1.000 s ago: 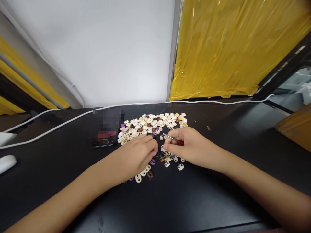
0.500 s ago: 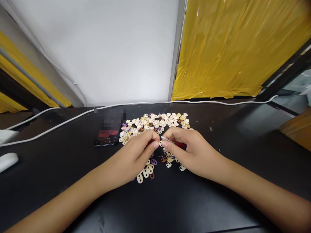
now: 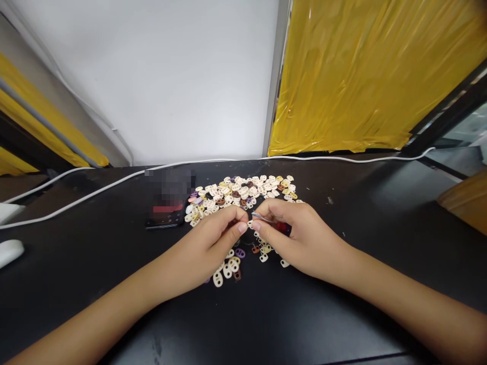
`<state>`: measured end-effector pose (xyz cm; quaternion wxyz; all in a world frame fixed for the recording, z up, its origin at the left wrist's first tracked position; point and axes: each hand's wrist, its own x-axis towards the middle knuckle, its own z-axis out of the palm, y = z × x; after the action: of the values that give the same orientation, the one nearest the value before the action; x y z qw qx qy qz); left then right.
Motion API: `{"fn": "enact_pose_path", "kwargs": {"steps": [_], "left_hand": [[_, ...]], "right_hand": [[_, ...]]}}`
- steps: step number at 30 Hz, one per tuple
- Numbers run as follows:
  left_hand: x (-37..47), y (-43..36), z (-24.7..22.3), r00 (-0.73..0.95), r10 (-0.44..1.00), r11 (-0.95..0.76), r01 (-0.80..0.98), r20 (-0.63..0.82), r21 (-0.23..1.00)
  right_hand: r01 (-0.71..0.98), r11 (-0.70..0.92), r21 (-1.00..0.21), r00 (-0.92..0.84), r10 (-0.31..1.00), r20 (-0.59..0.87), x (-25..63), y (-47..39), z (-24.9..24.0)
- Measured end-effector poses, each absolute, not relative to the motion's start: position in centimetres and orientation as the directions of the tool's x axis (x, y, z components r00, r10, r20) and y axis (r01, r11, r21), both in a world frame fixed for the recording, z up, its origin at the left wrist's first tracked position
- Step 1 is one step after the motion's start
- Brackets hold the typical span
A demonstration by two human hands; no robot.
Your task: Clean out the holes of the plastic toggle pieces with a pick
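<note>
The left hand point(image 3: 218, 238) pinched a tiny cream piece point(image 3: 250, 224) between finger and thumb. The right hand point(image 3: 291, 228) gripped a red tool point(image 3: 281, 226), its fingertips at the piece too. Both hands were in front of the big button pile point(image 3: 228, 195) on the black table point(image 3: 266, 314).

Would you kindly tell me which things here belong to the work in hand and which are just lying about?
In the work:
- small cream piece, at the fingertips of the left hand
- red-handled tool, in the right hand
- loose two-holed pieces around the hands

Apparently just lying about:
- phone
- white cable
- white mouse
- cardboard box
</note>
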<state>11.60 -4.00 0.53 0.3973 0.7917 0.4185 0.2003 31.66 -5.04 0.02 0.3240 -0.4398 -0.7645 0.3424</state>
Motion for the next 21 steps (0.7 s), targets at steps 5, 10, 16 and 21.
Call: {"fn": "enact_pose_path", "kwargs": {"steps": [5, 10, 16, 21], "left_hand": [[11.64, -4.21, 0.48, 0.565, 0.825, -0.323, 0.489, -0.012, 0.811], [11.58, -4.35, 0.42, 0.562, 0.827, -0.314, 0.487, -0.017, 0.815], [11.68, -4.35, 0.46, 0.566, 0.823, -0.294, 0.479, -0.035, 0.827], [11.8, -4.38, 0.2, 0.555, 0.832, -0.283, 0.448, -0.015, 0.848]], "right_hand": [[0.467, 0.382, -0.798, -0.404, 0.894, 0.191, 31.66, -5.15, 0.0], [0.467, 0.367, -0.804, -0.398, 0.9, 0.18, 31.76, -5.17, 0.09], [0.477, 0.379, -0.793, -0.404, 0.896, 0.185, 31.84, -5.08, -0.01], [0.466, 0.368, -0.805, -0.397, 0.9, 0.182, 31.7, -5.14, -0.09]]}}
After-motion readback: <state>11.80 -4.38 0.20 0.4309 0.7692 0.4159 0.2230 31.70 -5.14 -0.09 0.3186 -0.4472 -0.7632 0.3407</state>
